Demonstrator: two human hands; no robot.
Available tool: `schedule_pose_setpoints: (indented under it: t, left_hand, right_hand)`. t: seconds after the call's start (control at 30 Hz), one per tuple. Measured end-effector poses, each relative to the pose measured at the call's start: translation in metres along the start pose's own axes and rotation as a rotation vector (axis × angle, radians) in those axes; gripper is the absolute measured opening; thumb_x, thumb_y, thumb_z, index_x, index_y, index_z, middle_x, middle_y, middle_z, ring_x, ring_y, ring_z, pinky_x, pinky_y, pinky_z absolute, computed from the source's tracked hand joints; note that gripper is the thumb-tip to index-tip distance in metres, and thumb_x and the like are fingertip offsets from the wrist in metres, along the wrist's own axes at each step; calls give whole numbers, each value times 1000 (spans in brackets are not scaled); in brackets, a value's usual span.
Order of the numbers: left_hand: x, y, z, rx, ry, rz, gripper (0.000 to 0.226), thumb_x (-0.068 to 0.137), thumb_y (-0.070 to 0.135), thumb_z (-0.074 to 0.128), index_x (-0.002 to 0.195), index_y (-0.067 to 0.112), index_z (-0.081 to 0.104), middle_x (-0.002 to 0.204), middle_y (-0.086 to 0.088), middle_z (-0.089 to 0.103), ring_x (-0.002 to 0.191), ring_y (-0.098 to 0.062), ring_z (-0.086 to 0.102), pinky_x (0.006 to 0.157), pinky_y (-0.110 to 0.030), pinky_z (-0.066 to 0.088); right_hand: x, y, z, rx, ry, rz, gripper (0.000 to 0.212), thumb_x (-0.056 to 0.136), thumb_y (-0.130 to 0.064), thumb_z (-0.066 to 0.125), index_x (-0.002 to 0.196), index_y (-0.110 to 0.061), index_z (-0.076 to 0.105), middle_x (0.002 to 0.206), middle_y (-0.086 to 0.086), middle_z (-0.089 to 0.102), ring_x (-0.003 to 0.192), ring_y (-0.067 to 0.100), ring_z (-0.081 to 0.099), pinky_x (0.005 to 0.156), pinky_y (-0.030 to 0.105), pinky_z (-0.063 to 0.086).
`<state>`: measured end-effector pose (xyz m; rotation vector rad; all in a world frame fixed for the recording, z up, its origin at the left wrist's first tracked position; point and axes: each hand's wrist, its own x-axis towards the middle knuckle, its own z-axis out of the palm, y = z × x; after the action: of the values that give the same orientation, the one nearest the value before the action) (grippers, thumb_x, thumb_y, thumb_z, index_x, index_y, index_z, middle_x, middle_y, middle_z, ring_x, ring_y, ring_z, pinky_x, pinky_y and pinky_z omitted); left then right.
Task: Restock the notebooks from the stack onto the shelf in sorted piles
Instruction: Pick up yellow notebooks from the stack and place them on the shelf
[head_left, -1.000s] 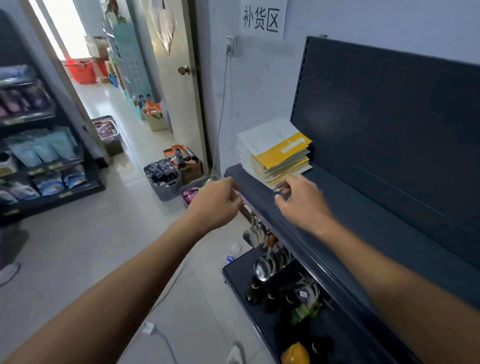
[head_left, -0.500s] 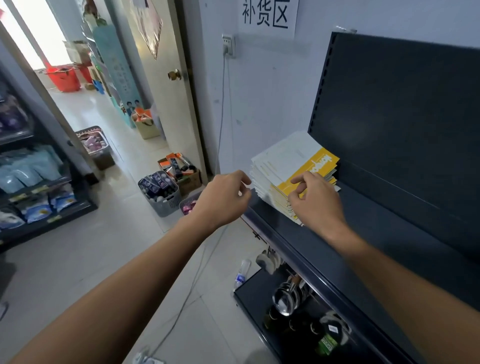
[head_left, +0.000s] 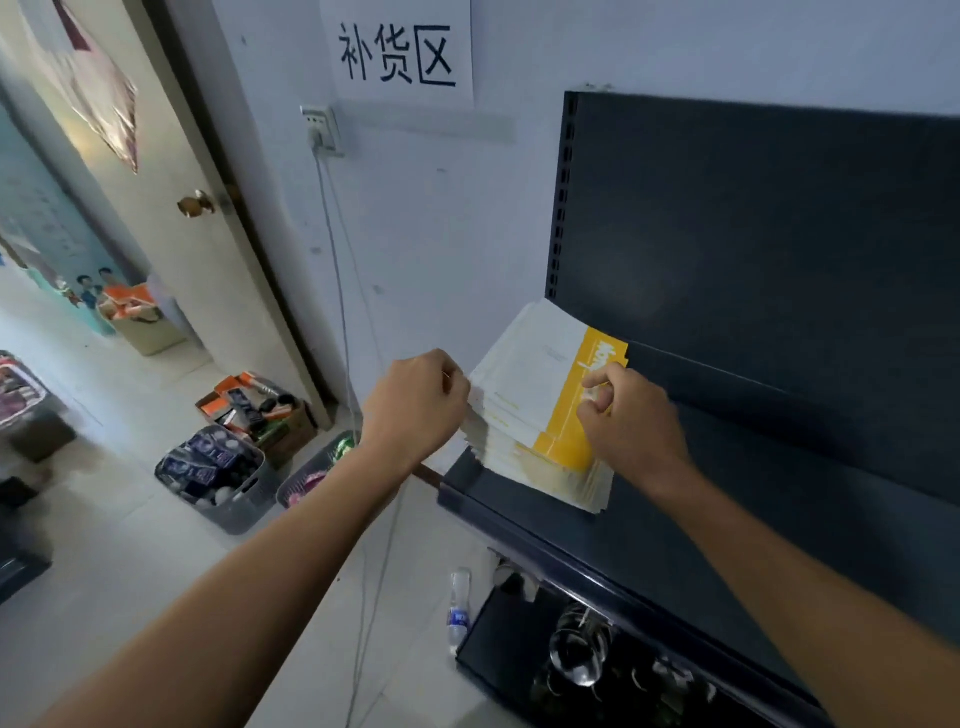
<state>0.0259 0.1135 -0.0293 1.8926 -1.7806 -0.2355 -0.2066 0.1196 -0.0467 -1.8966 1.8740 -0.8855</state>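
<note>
Near the middle of the frame, one stack of notebooks (head_left: 540, 410) lies flat at the left end of the dark shelf (head_left: 779, 499), its long axis running from lower right toward the upper left, yellow band on the right. Individual notebooks are too many and thin to count. Two hands work it: the left hand (head_left: 415, 405) curls closed against the stack's left edge, the right hand (head_left: 628, 410) pinches the top cover's yellow band.
</note>
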Motion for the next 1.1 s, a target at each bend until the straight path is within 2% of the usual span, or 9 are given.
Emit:
schedule_pose_setpoints:
  t: [0.13,0.27,0.5,0.6,0.67,0.73,0.9,1.0,1.1]
  left_hand:
    - [50,-9,4,-30,-10,73,28,95,38,46,93,21,68,88,7,69,74,-19,62,65,-35,54]
    - [82,-8,15,-31,-107,197,27,95,45,46,95,25,65,91,9,66,75,-15,61,64,-33,51]
    - [98,4,42,-20,-278,296,49,96,54,47,127,18,58,122,-2,56,98,-27,63,76,-38,51]
    - [101,10,51,18,-276,298,54,95,57,47,126,12,54,120,-4,48,87,-25,55,69,-37,44]
    - [100,14,54,58,-282,297,55,96,58,48,123,11,54,112,-2,44,84,-23,49,69,-37,43]
    - [99,15,55,91,-280,323,51,96,57,49,116,11,57,106,0,38,85,-22,48,68,-36,44]
    - [98,18,53,109,-290,356,43,96,55,51,101,13,59,101,0,38,84,-20,47,67,-33,40]
    - [102,15,51,87,-303,350,37,96,50,54,98,13,60,101,-3,47,82,-21,53,65,-31,43]
    - [110,11,47,70,-302,320,30,94,41,59,86,13,57,95,-5,57,74,-18,54,53,-26,38]
  right_hand:
    - [12,-11,8,29,86,177,18,87,-23,57,103,-27,63,91,-9,64,81,15,63,77,38,55]
    - [14,-18,17,-11,148,332,21,91,-26,60,113,-24,62,106,-3,64,92,16,63,82,42,56]
    - [7,-12,26,-24,221,511,29,93,-29,62,120,-21,60,117,0,62,99,16,61,80,34,53]
    - [10,-9,27,-17,196,573,35,95,-31,60,127,-16,58,121,2,61,106,20,61,85,36,53]
    - [13,-8,29,-17,138,609,28,97,-31,57,117,-12,61,111,2,61,99,21,61,77,33,50]
    - [14,-10,33,1,72,621,24,98,-31,55,95,-8,63,96,1,63,88,21,63,69,33,50]
    - [15,-21,45,-113,37,534,32,100,-32,52,80,-9,62,91,8,62,76,21,62,59,30,48]
    - [14,-30,50,-255,49,476,34,102,-38,47,85,-12,62,109,7,51,94,21,57,72,31,50]
    - [12,-37,53,-341,32,418,38,104,-41,41,100,-12,65,118,7,46,112,21,48,78,32,47]
